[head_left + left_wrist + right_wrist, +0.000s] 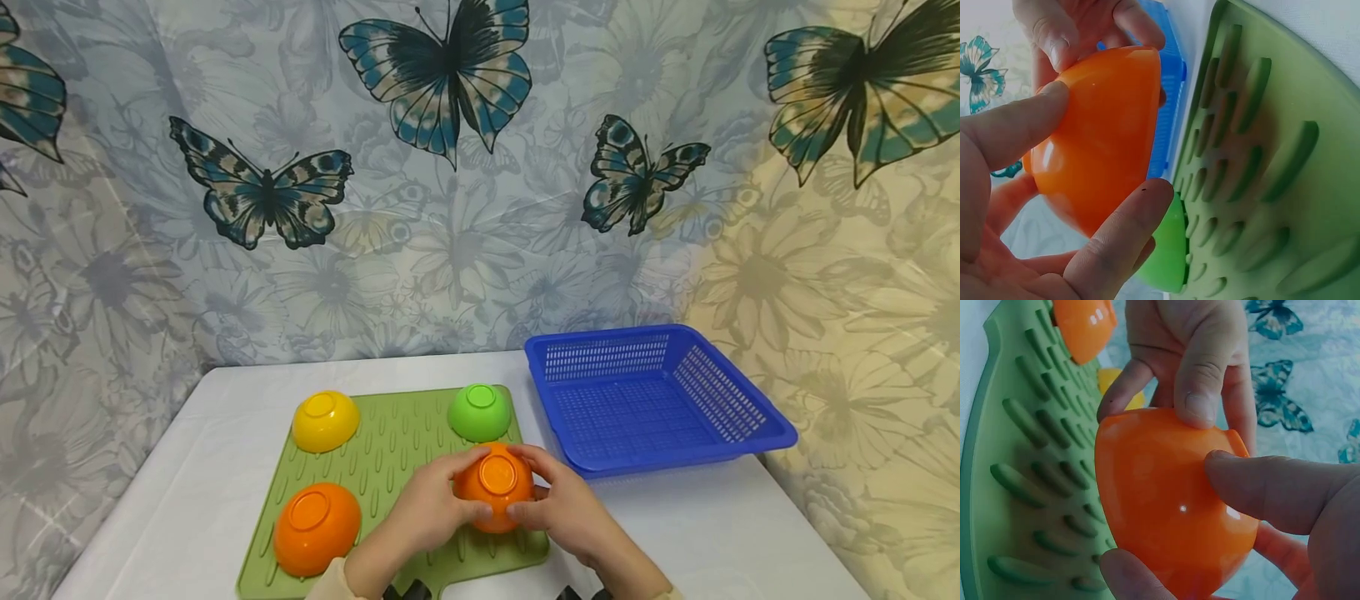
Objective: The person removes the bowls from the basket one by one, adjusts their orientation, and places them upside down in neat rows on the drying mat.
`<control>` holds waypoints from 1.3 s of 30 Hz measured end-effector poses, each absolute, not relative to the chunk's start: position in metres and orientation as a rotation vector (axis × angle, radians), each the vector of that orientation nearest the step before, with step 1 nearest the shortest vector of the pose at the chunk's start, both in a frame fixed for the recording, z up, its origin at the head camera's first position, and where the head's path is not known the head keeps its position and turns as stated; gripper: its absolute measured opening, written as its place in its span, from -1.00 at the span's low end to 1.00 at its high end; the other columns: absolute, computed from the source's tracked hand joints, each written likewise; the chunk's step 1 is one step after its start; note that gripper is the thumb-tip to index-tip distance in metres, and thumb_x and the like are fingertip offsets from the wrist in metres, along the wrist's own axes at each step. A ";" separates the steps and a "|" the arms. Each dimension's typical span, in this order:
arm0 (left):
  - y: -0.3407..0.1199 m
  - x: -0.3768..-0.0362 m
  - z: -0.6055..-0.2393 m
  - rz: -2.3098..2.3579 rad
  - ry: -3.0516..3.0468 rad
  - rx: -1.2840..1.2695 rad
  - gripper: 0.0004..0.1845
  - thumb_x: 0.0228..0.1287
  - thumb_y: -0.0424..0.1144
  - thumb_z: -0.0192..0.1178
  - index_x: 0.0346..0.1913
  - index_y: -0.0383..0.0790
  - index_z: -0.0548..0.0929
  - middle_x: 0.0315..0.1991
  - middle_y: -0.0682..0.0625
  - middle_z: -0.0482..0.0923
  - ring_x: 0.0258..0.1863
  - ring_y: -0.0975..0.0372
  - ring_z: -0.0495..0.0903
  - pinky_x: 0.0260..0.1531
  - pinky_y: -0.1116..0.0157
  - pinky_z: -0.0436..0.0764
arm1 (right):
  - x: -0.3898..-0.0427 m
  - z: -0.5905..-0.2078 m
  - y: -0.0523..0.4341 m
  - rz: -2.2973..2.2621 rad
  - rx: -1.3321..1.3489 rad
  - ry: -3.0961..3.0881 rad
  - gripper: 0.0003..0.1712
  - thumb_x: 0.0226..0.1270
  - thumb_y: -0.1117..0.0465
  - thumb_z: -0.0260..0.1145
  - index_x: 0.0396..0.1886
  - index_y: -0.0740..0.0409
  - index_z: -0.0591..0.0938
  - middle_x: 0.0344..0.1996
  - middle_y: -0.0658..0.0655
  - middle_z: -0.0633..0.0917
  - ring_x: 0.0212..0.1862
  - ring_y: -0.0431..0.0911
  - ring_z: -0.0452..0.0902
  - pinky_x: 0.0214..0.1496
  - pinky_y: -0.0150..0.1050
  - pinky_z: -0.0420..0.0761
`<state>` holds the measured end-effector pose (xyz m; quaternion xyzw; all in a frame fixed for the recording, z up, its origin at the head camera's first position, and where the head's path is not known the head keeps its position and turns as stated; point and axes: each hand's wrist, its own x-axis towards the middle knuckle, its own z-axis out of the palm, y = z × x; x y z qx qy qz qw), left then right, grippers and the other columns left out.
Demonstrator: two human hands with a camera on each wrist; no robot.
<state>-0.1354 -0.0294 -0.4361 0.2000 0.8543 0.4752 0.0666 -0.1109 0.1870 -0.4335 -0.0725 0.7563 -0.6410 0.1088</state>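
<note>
An upside-down orange bowl (495, 483) is held over the front right part of a green ribbed mat (390, 467). My left hand (431, 506) grips its left side and my right hand (558, 502) grips its right side, fingers curled round it. In the left wrist view the orange bowl (1100, 134) is lifted and tilted off the mat (1272, 156), with my fingers (1122, 240) round its rim. The right wrist view shows the same bowl (1166, 500) between both hands above the mat (1029, 469).
On the mat lie a yellow bowl (325, 421), a green bowl (480, 412) and a second orange bowl (316, 528), all upside down. A blue mesh basket (652, 396) stands empty at the right on the white table (720, 533). A butterfly curtain hangs behind.
</note>
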 end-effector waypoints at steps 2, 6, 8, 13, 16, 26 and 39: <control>-0.029 -0.138 -0.438 1.442 2.558 0.579 -0.27 0.06 -0.20 0.52 0.36 0.05 0.55 0.25 -0.07 0.53 0.24 -0.03 0.46 0.13 -0.10 0.47 | -0.113 -0.435 0.187 -1.881 -0.197 2.229 -0.12 0.08 0.41 0.49 0.44 0.11 0.40 0.42 0.42 0.27 0.23 0.33 0.44 -0.08 -0.04 0.67; -0.027 -0.142 -0.440 1.454 2.532 0.514 -0.28 0.04 -0.20 0.53 0.34 0.09 0.57 0.22 -0.06 0.55 0.17 -0.02 0.51 0.10 -0.09 0.49 | -0.117 -0.438 0.188 -1.881 -0.168 2.226 -0.12 0.06 0.42 0.50 0.43 0.11 0.41 0.42 0.41 0.28 0.24 0.33 0.42 -0.08 -0.04 0.67; -0.026 -0.143 -0.441 1.450 2.525 0.481 -0.28 0.03 -0.20 0.54 0.33 0.10 0.58 0.22 -0.07 0.56 0.16 -0.02 0.51 0.09 -0.10 0.49 | -0.120 -0.440 0.188 -1.883 -0.159 2.217 -0.12 0.05 0.42 0.50 0.43 0.12 0.42 0.41 0.41 0.29 0.24 0.31 0.43 -0.10 -0.03 0.67; -0.026 -0.146 -0.444 1.436 2.512 0.428 -0.27 0.00 -0.20 0.55 0.32 0.12 0.58 0.21 -0.10 0.55 0.18 -0.06 0.49 0.13 -0.14 0.45 | -0.126 -0.446 0.188 -1.894 -0.120 2.147 -0.12 0.09 0.44 0.50 0.44 0.13 0.41 0.42 0.43 0.26 0.24 0.27 0.44 -0.20 0.02 0.69; -0.027 -0.147 -0.447 1.437 2.493 0.409 -0.26 -0.01 -0.21 0.56 0.32 0.12 0.58 0.20 -0.11 0.56 0.18 -0.07 0.49 0.13 -0.15 0.43 | -0.128 -0.450 0.189 -1.890 -0.089 2.104 -0.13 0.12 0.44 0.48 0.46 0.11 0.40 0.43 0.44 0.23 0.27 0.30 0.39 -0.20 0.05 0.69; -0.032 -0.153 -0.458 1.479 2.415 0.398 -0.30 -0.01 -0.25 0.56 0.28 0.08 0.62 0.19 -0.09 0.56 0.11 -0.02 0.51 0.07 -0.10 0.49 | -0.133 -0.459 0.193 -1.874 -0.059 2.049 -0.19 0.19 0.47 0.42 0.46 0.12 0.39 0.44 0.43 0.22 0.22 0.26 0.42 -0.17 0.06 0.69; -0.036 -0.155 -0.461 1.461 2.386 0.402 -0.40 0.09 -0.27 0.50 0.25 0.08 0.64 0.17 -0.09 0.57 0.05 0.02 0.50 -0.06 0.02 0.52 | -0.133 -0.465 0.199 -1.877 -0.038 2.043 -0.23 0.18 0.48 0.41 0.43 0.26 0.41 0.42 0.42 0.27 0.17 0.22 0.50 -0.16 0.05 0.69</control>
